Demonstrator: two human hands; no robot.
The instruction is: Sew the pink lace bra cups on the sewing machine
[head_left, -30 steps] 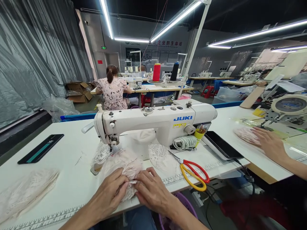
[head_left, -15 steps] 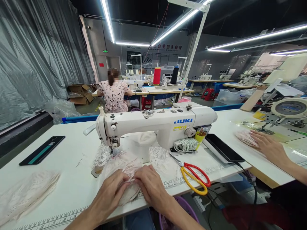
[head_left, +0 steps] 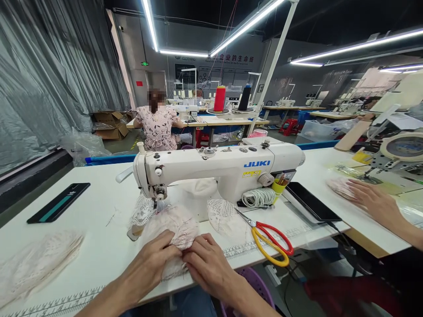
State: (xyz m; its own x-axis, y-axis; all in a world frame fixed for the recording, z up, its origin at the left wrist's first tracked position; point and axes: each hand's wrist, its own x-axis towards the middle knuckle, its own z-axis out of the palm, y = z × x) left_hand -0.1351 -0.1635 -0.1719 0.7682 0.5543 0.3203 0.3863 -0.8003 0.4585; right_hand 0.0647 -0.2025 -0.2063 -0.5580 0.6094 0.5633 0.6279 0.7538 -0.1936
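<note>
My left hand [head_left: 157, 256] and my right hand [head_left: 208, 260] are closed side by side on a pale lace fabric piece [head_left: 180, 225], pinching its near edge. The piece lies gathered in front of the white sewing machine [head_left: 211, 169]. White scalloped lace [head_left: 142, 215] runs up under the machine's needle area, left of the fabric. To the right of my right hand rests another lace piece [head_left: 224, 216]. Scissors [head_left: 269, 240] with one red and one yellow handle lie beside it, the blade tips touching its edge.
A stack of lace pieces [head_left: 39, 264] lies at the left, with a dark phone-like slab [head_left: 59, 203] behind it. Coiled white cord [head_left: 257, 198], a yellow cup [head_left: 279, 187] and a black tablet [head_left: 312, 202] sit at the right. A co-worker's hand [head_left: 376, 204] presses fabric at the neighbouring machine.
The fabric between my hands has been turned and bunched, so more of its gathered edge faces up. My fingers have curled closer together. The view has shifted slightly.
</note>
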